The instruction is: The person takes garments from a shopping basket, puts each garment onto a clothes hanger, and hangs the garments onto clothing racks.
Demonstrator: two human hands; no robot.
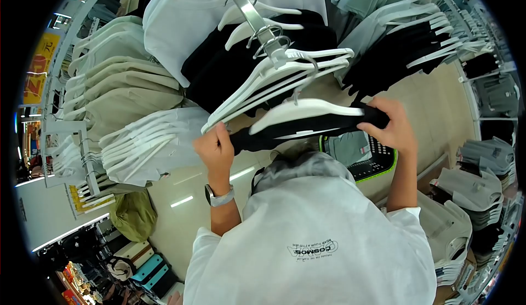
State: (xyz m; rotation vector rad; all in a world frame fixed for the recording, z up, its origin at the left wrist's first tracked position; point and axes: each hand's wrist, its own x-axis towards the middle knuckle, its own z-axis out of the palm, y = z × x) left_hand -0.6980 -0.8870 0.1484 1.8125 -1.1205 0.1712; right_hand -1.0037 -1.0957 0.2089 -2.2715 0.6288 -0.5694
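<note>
A white hanger (307,111) hangs in front of me with a black garment (323,126) on it. My left hand (215,147), with a watch on its wrist, is closed on the garment's left end. My right hand (393,125) pinches the right end between thumb and fingers. The garment is stretched sideways between both hands, so its full shape is hidden. Just above it, several bare white hangers (263,88) hang at the end of a metal rail (246,12).
Pale tops (129,80) on hangers fill the rack at left, and black garments (394,58) hang at upper right. On the floor, a black basket (378,165) with a green rim holds folded grey-green cloth. More grey clothes (446,217) hang at lower right. An olive bag-like item (132,214) is at lower left.
</note>
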